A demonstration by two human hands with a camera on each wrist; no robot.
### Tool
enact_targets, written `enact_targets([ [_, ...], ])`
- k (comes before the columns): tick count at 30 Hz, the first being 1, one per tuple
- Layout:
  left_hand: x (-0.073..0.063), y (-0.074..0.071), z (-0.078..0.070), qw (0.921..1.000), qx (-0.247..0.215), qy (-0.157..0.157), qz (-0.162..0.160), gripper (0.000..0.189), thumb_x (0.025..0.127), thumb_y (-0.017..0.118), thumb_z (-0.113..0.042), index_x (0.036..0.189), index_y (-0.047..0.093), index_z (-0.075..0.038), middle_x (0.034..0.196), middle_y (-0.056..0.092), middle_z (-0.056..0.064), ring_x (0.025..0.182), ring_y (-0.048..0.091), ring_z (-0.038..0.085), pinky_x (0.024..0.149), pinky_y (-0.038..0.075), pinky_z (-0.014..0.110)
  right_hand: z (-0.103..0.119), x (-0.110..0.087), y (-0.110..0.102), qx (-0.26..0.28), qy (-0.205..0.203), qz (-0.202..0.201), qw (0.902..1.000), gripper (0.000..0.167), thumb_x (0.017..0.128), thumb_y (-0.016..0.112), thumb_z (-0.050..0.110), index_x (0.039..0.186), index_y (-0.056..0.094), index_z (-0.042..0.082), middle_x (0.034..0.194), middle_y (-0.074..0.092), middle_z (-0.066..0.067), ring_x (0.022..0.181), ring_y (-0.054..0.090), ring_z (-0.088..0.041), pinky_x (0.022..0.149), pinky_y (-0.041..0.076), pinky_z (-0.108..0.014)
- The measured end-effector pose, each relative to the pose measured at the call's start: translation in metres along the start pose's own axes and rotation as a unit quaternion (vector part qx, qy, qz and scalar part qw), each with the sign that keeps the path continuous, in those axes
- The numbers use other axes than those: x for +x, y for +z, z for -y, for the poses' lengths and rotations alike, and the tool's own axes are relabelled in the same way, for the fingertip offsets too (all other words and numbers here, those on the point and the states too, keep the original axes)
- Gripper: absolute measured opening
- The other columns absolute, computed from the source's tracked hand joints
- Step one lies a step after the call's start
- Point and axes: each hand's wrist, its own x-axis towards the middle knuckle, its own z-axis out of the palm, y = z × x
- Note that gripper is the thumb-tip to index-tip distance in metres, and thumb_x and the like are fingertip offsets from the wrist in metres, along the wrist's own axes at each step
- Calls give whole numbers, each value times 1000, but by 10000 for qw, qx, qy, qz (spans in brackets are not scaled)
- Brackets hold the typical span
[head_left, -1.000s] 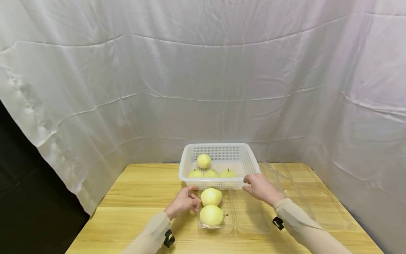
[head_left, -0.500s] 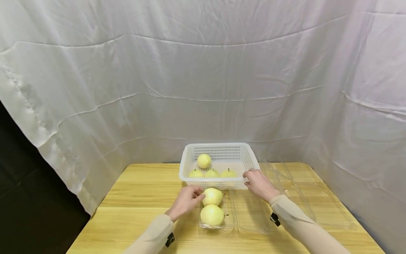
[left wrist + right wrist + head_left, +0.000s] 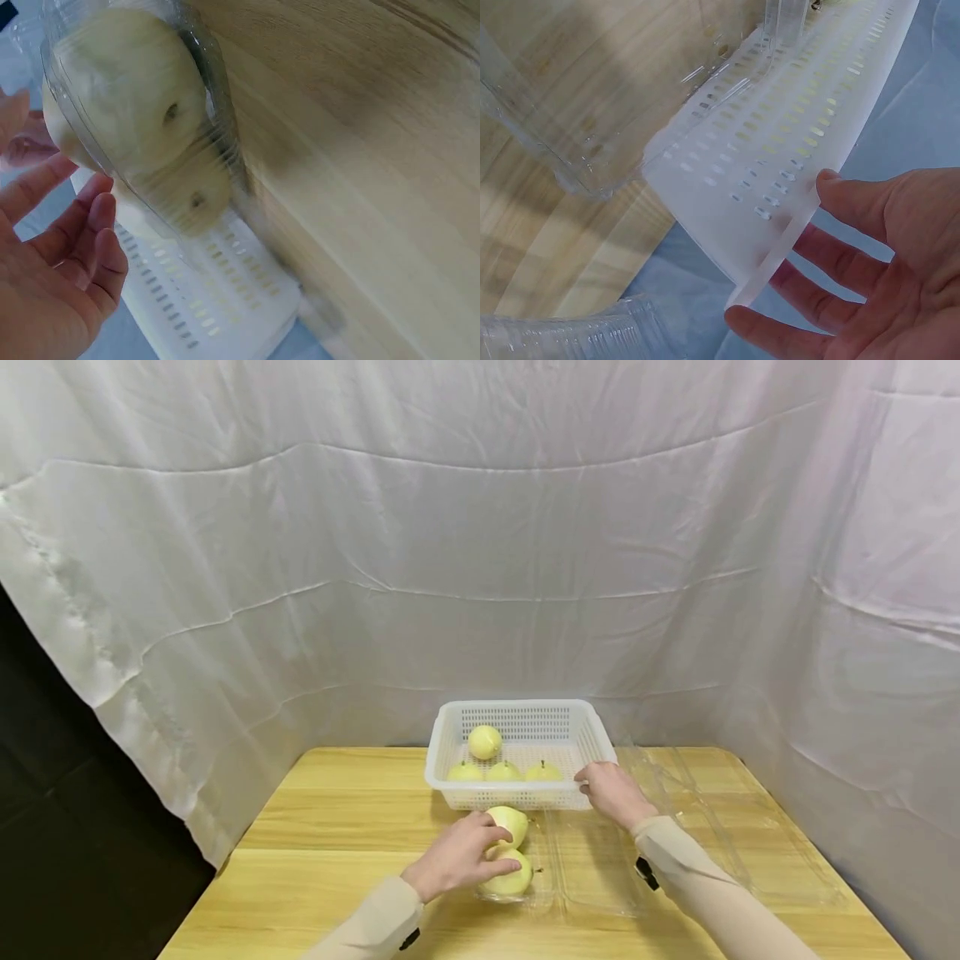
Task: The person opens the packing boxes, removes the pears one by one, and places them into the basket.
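Two yellow pears (image 3: 510, 877) lie in the left half of a clear plastic clamshell box (image 3: 600, 868), whose other half lies folded out to the right. My left hand (image 3: 461, 857) reaches over these pears from the left, thumb and fingers spread and slightly bent. In the left wrist view its fingertips (image 3: 101, 187) are right at the box's edge beside the pears. My right hand (image 3: 613, 793) holds the white slotted basket (image 3: 525, 706) by the rim at its front right corner. The right wrist view shows the thumb (image 3: 847, 199) on the near side and the fingers behind the rim.
Several more pears (image 3: 484, 742) sit inside the basket, behind the box. Further clear plastic packaging (image 3: 780, 852) covers the right side of the wooden table (image 3: 337, 827). A pale curtain (image 3: 480, 543) hangs behind and around the table.
My left hand has moved right, from beside the box to over the pears. My right hand has shifted slightly and closed on the basket rim. The pears have stayed in the box.
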Motion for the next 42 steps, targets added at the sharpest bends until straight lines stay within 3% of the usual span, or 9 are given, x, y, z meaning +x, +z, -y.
enact_targets([
  [8, 1, 2, -8, 9978, 444, -181, 464, 55, 84, 62, -65, 116, 70, -21, 98, 67, -3, 78, 57, 6, 64, 43, 19, 5, 1, 1, -240, 102, 77, 9996, 15, 88, 68, 4, 101, 75, 1, 102, 74, -15, 92, 70, -33, 79, 57, -46],
  [13, 3, 2, -13, 9956, 679, -272, 582, 49, 84, 60, -67, 104, 70, -24, 78, 63, -8, 64, 49, 3, 56, 37, 19, 7, 2, 2, -400, 86, 88, 9991, 10, 88, 68, 3, 95, 75, 2, 96, 74, -14, 84, 70, -31, 70, 58, -44],
  [21, 9, 5, -30, 9836, 1463, -611, 858, 56, 79, 57, -76, 100, 68, -25, 70, 63, -3, 64, 57, 11, 70, 47, 30, 8, 1, 2, -481, -59, -80, 9988, 4, 87, 70, 3, 87, 74, 3, 87, 74, -12, 78, 70, -29, 66, 57, -41],
  [24, 11, 8, -34, 9830, 1403, -755, 908, 55, 78, 58, -77, 96, 66, -25, 69, 62, -3, 64, 56, 11, 74, 47, 32, 9, 0, 3, -451, -101, -166, 9988, 4, 86, 70, 1, 84, 73, 4, 84, 73, -11, 76, 69, -29, 65, 56, -41],
  [33, 13, 14, -29, 9884, 632, -1084, 860, 54, 75, 62, -74, 100, 66, -26, 78, 63, -6, 74, 57, 13, 84, 45, 38, 11, -5, 7, -670, 4, -137, 9977, 11, 90, 62, 0, 82, 65, 6, 78, 65, -13, 74, 64, -34, 61, 53, -50],
  [42, 11, 21, -22, 9940, 339, -891, 528, 43, 76, 63, -71, 88, 60, -30, 72, 55, -13, 69, 48, 6, 70, 38, 28, 12, -6, 7, -659, 60, -67, 9978, 11, 92, 59, 0, 88, 68, 5, 81, 66, -13, 76, 64, -34, 63, 53, -51],
])
